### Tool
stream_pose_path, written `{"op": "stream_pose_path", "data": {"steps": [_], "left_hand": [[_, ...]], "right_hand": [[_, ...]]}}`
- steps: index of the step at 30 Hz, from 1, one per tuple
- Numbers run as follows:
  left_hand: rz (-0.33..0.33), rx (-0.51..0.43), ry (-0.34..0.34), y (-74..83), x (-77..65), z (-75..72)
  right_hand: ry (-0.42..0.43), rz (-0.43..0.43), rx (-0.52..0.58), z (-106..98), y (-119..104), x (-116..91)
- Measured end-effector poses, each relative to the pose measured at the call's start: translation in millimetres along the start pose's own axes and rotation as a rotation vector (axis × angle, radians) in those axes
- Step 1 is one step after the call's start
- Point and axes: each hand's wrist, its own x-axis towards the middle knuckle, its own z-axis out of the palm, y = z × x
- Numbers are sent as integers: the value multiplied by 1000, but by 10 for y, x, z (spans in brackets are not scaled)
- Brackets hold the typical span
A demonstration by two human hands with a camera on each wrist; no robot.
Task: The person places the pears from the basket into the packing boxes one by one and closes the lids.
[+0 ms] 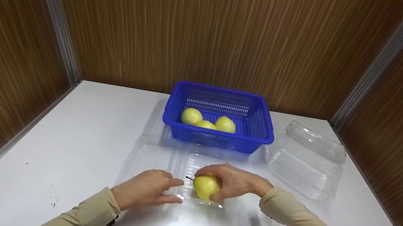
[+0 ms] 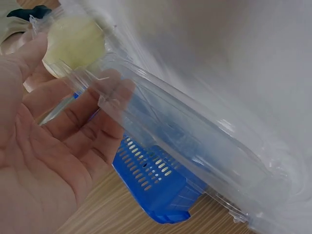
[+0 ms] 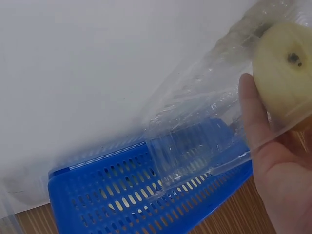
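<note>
head view: sideways pear (image 1: 206,187) points its stem (image 1: 190,178) left.

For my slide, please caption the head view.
Right-hand fingers grip a yellow fruit in a clear container near a blue basket.

White tbl (image 1: 86,120) w/ blue bskt (image 1: 218,133), open clr box (image 1: 155,159), clr plastic (image 1: 300,166) R-side

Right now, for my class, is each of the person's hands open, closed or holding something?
Left hand: open, fingers extended.
Right hand: holding a yellow fruit.
</note>
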Motion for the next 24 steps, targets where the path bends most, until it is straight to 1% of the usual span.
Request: {"op": "stream_pose_path", "data": {"steps": [4, 7, 9, 14, 17, 19, 21, 24], "left_hand": [[-16, -24, -15, -16, -21, -20], [-41, -36, -25, -33, -41, -34], [-46, -31, -22, -48, -44, -40], [-9, -12, 0, -75, -36, -34], [4, -18, 5, -85, -36, -27], [9, -23, 6, -89, -35, -27], [11, -30, 2, -92, -34, -27], [16, -38, -1, -94, -33, -28]], "right_hand": [[-43, -33, 39, -20, -9, 2], [-64, -27, 75, -40, -14, 5], [-66, -11, 85, -53, -21, 5], [-62, 58, 75, -92, -39, 20], [-59, 74, 79, -131, -32, 53], [-45, 72, 80, -173, -29, 70], [-9, 53, 69, -225, -21, 85], [88, 38, 37, -312, -8, 108]]}}
